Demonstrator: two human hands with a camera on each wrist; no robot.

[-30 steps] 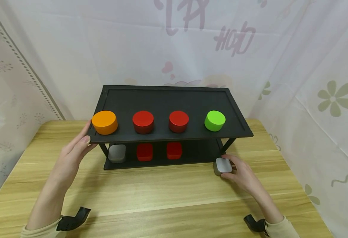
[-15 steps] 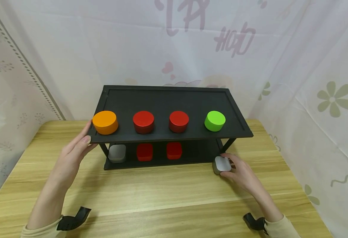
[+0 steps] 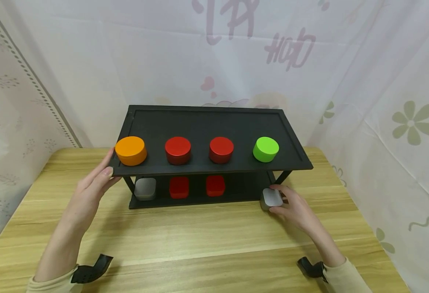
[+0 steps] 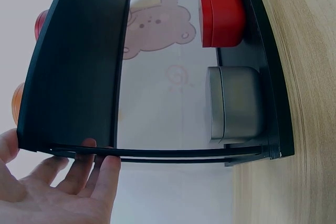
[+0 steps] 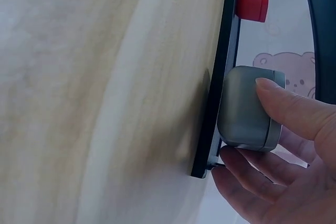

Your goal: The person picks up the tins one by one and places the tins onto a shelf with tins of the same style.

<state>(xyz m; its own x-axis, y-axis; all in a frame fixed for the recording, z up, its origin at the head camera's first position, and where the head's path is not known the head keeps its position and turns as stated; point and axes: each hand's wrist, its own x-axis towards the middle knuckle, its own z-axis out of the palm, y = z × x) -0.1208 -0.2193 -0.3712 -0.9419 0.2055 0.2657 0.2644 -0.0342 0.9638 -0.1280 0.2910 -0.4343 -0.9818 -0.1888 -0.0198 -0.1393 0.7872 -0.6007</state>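
A two-tier black shelf [image 3: 207,122] stands on the wooden table. My left hand [image 3: 95,183] grips the left end of its upper tier, thumb at the front corner and fingers beneath, as the left wrist view shows. My right hand [image 3: 295,207] pinches a silver square tin [image 3: 272,197] between thumb and fingers at the right front edge of the lower tier. In the right wrist view the silver tin [image 5: 247,108] overlaps that edge. Another silver tin [image 3: 145,189] sits at the lower tier's left end, beside two red square tins [image 3: 179,187].
Along the upper tier's front stand an orange round tin [image 3: 131,151], two red round tins [image 3: 178,150] and a green round tin [image 3: 266,149]. A patterned white cloth [image 3: 163,53] hangs behind the table [image 3: 185,244].
My right hand has carried the silver tin a little back and to the left, onto the lower tier's front edge. My left hand keeps its hold on the shelf.
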